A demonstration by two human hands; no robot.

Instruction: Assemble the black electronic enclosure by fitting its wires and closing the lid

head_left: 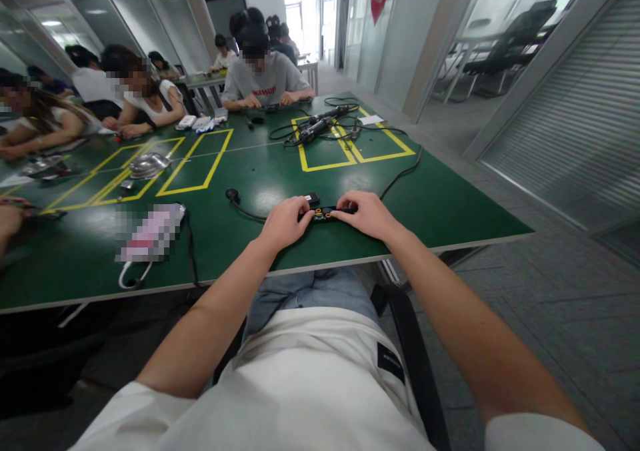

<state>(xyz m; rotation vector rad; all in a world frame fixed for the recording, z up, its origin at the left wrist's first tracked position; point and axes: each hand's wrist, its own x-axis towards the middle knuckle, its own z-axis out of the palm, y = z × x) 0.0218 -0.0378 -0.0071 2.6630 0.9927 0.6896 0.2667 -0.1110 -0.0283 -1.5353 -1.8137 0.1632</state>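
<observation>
The left hand (287,223) and right hand (367,212) each keep a grip on one end of a narrow black device (323,214), its middle showing orange rings, near the front edge of the green tabletop (450,217). A small black block (313,198) with a white label lies just beyond it. A black plug (232,195) rests to the left, its cord running to the left hand. Farther back, rod-shaped black tools (317,131) and tangled cables lie across yellow tape outlines (327,168). A pixelated pink item (155,227) lies at left. Opposite, a person in a grey T-shirt (265,77) handles a dark object.
</observation>
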